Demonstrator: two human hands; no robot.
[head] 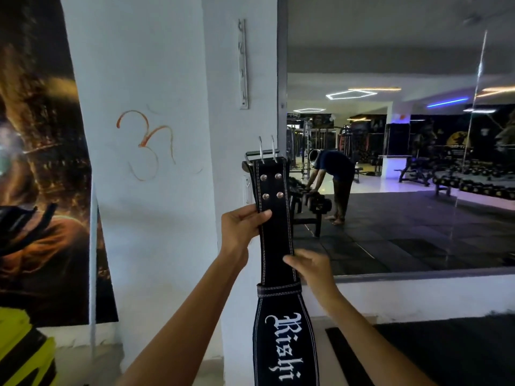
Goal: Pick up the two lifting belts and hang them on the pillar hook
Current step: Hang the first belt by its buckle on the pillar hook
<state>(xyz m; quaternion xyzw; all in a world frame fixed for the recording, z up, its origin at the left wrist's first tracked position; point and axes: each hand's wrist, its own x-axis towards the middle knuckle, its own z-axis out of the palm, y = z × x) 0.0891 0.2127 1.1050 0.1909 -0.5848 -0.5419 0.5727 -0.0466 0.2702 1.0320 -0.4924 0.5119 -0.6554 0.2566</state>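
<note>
A black lifting belt (274,227) with white stitching, four rivets and white lettering hangs upright in front of the white pillar (156,79). Its metal buckle (266,156) with two prongs is at the top. My left hand (241,228) grips the belt's left edge just below the rivets. My right hand (309,267) touches the belt's right edge lower down, fingers partly spread. A metal hook rail (243,64) is fixed vertically on the pillar's side face, well above the buckle. Only one belt is in view.
A large wall mirror (404,135) to the right reflects the gym, a dumbbell rack and a person bending over. A dark poster (36,162) covers the wall at left. A yellow and black object (22,352) sits at the lower left. A black mat (446,355) lies on the floor.
</note>
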